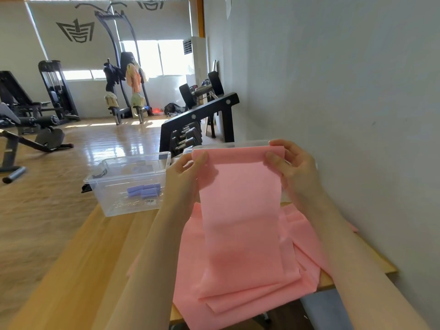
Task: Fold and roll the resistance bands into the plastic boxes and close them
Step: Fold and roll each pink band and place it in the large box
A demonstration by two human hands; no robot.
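A person's two bare hands hold up the top edge of a pink resistance band (240,210) at the centre of the frame, over a wooden table (78,265). The left hand (188,172) pinches the band's upper left corner between thumb and curled fingers; the right hand (292,167) grips the upper right corner the same way. The band hangs down toward the bottom of the frame, its loose length heaped in folds on the table at lower centre and covering the tabletop there. Just behind the left hand, at centre left, stands an open clear plastic box (128,184) holding a rolled blue band (144,190). A second clear container (214,146) is largely hidden behind the raised band. Beyond, a dumbbell rack (202,120) stands against the grey wall (333,79), with gym machines (57,91) in the upper left.
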